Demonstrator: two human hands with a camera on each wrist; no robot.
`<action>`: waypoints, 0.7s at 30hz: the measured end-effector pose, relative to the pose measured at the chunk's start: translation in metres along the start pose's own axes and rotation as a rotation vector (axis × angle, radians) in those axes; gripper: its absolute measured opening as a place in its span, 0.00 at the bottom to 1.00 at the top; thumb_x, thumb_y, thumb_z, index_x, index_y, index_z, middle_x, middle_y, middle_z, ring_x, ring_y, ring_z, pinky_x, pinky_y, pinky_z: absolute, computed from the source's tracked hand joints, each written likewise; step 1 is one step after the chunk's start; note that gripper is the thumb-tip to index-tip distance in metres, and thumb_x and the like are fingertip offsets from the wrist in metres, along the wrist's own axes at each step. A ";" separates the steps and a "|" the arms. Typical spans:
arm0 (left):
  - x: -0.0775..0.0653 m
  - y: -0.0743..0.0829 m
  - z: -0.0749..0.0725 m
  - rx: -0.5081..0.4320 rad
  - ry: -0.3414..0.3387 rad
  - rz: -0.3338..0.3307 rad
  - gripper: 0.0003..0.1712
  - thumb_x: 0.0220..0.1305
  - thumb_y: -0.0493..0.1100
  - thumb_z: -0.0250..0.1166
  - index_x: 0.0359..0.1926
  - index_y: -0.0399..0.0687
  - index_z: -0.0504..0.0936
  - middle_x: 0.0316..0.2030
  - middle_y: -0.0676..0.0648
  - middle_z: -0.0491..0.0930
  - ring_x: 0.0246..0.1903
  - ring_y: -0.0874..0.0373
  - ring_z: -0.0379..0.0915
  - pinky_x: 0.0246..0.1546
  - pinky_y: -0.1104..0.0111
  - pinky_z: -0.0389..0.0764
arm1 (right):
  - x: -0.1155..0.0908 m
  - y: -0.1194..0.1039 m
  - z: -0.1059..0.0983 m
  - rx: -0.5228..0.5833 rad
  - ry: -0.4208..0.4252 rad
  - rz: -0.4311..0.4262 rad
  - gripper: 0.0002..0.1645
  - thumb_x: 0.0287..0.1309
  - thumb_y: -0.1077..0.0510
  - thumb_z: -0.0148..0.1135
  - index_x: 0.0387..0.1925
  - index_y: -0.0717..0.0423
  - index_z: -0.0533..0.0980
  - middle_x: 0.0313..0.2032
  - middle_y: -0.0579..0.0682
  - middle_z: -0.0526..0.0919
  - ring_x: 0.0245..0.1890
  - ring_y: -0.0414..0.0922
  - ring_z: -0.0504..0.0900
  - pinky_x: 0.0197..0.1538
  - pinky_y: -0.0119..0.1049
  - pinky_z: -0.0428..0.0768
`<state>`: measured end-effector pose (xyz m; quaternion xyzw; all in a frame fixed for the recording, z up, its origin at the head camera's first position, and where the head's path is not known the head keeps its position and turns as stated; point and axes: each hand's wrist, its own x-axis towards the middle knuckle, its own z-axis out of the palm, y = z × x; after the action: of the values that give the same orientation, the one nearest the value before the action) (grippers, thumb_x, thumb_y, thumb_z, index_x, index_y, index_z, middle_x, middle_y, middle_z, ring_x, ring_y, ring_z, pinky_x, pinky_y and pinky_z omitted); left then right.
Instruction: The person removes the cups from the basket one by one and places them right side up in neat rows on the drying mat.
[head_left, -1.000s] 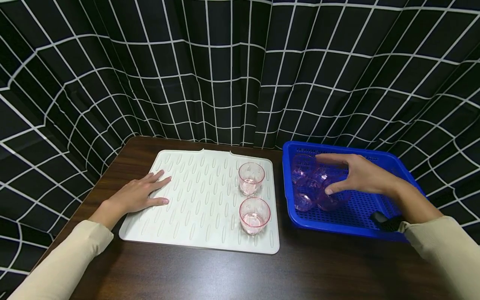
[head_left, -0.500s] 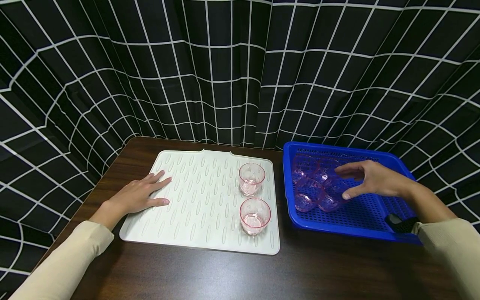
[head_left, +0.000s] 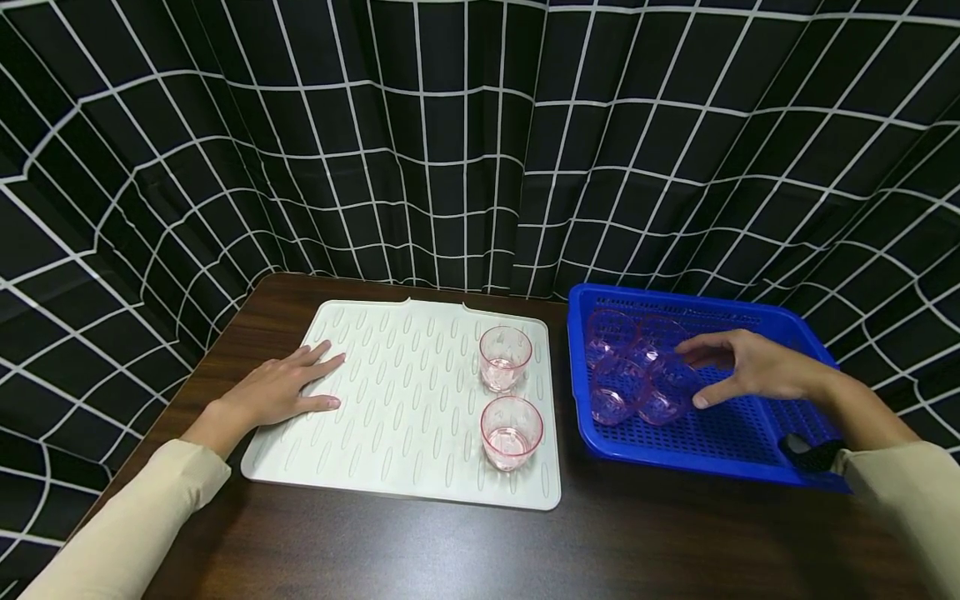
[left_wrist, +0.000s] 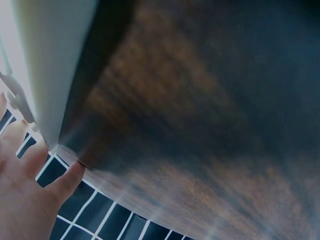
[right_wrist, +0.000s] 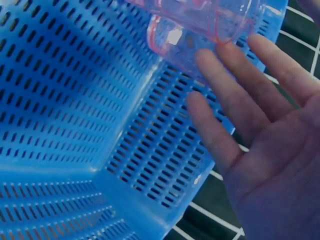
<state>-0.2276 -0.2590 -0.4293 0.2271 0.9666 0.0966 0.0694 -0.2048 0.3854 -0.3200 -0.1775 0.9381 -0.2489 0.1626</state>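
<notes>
Right hand (head_left: 750, 364): sits farther right than one second ago, thumb and fingers well parted, gripping nothing; contact with the basket glasses (head_left: 662, 398) cannot be confirmed.
Table (head_left: 390, 542): dark wood, foreground.
Left hand (head_left: 277, 390): fingers spread on the left edge of the white mat (head_left: 390, 400); holds nothing.
Mat glasses (head_left: 511, 435): two, pink, upright, one behind the other, right side.
Blue basket (head_left: 660, 457): right of mat; four glasses clustered in its left part.
Curtain (head_left: 420, 150): black, white grid, behind.

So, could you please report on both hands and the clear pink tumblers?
Left hand resting on white rectangular mat. Right hand at clear pink tumblers in blue perforated basket, gripping none. Two more tumblers upright on mat. Nothing blocking.
</notes>
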 end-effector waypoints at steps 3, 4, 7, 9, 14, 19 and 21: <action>0.000 0.000 0.000 -0.001 0.005 0.000 0.51 0.62 0.77 0.53 0.75 0.52 0.63 0.76 0.36 0.52 0.72 0.31 0.49 0.63 0.31 0.56 | 0.002 -0.001 0.001 0.015 -0.026 -0.004 0.47 0.49 0.53 0.79 0.64 0.71 0.67 0.61 0.73 0.72 0.59 0.72 0.72 0.56 0.65 0.75; 0.000 0.000 0.000 -0.002 0.006 -0.001 0.50 0.62 0.76 0.54 0.75 0.52 0.63 0.76 0.36 0.52 0.72 0.31 0.49 0.63 0.31 0.56 | 0.003 -0.001 0.002 0.016 -0.034 -0.004 0.47 0.49 0.52 0.79 0.64 0.71 0.67 0.61 0.73 0.72 0.60 0.72 0.72 0.56 0.64 0.75; 0.000 0.001 0.000 -0.003 0.005 -0.006 0.50 0.62 0.75 0.55 0.75 0.52 0.63 0.76 0.36 0.53 0.72 0.31 0.49 0.63 0.31 0.56 | 0.005 -0.003 0.003 0.022 -0.060 -0.008 0.48 0.49 0.52 0.79 0.65 0.70 0.67 0.62 0.73 0.71 0.60 0.71 0.72 0.55 0.64 0.75; 0.000 0.001 0.000 -0.004 0.004 -0.008 0.49 0.62 0.75 0.56 0.75 0.52 0.63 0.76 0.36 0.52 0.72 0.31 0.49 0.63 0.31 0.55 | 0.007 -0.004 0.004 0.024 -0.081 -0.003 0.48 0.48 0.52 0.79 0.65 0.70 0.67 0.62 0.73 0.70 0.60 0.72 0.72 0.55 0.64 0.76; -0.001 0.002 0.000 -0.009 0.003 -0.012 0.50 0.62 0.75 0.56 0.75 0.52 0.63 0.76 0.36 0.52 0.72 0.31 0.49 0.63 0.31 0.55 | 0.009 -0.007 0.005 0.017 -0.120 0.013 0.51 0.46 0.51 0.80 0.67 0.68 0.65 0.63 0.73 0.68 0.60 0.73 0.70 0.55 0.65 0.75; -0.001 0.002 0.000 -0.010 0.003 -0.016 0.50 0.61 0.76 0.56 0.75 0.52 0.63 0.76 0.36 0.52 0.72 0.31 0.48 0.63 0.31 0.55 | 0.009 -0.008 0.007 0.015 -0.127 0.010 0.52 0.45 0.52 0.81 0.67 0.67 0.65 0.63 0.73 0.68 0.60 0.73 0.71 0.54 0.65 0.76; 0.000 0.002 0.000 -0.009 0.005 -0.016 0.50 0.61 0.76 0.56 0.75 0.53 0.63 0.76 0.37 0.52 0.72 0.31 0.48 0.63 0.30 0.54 | 0.010 -0.009 0.007 0.020 -0.132 0.008 0.52 0.45 0.52 0.81 0.68 0.67 0.65 0.63 0.73 0.68 0.60 0.73 0.70 0.54 0.64 0.76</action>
<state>-0.2266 -0.2578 -0.4290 0.2188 0.9681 0.1011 0.0686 -0.2084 0.3715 -0.3230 -0.1882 0.9234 -0.2455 0.2270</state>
